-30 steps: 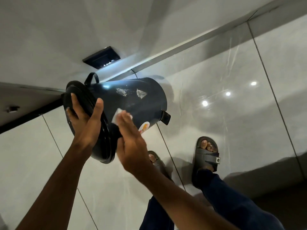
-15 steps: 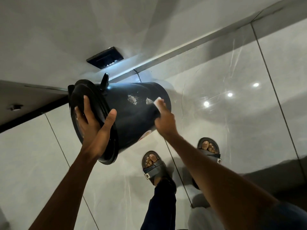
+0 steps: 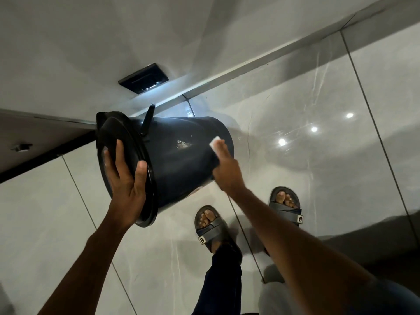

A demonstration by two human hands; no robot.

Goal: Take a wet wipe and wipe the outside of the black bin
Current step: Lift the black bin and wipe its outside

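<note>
The black bin [image 3: 179, 160] is held on its side in the air, its lid end toward me and its base pointing away. My left hand [image 3: 123, 178] grips the lid and rim, fingers spread over the lid and thumb on its edge. My right hand [image 3: 225, 169] presses a white wet wipe [image 3: 214, 142] against the bin's side near the base; most of the wipe is hidden under my fingers. A pale scuffed patch [image 3: 181, 144] shows on the bin's side, and its handle [image 3: 147, 120] sticks up near the lid.
Glossy grey floor tiles [image 3: 295, 105] lie below, with my two sandalled feet [image 3: 211, 226] [image 3: 286, 203] under the bin's right side. A wall with a dark rectangular fitting [image 3: 143, 78] runs behind the bin. A dark strip [image 3: 45, 153] crosses at the left.
My right hand slid the wipe from near the lid end along the bin's side to the base end. The bin rolled slightly in my left hand, turning the handle upward.
</note>
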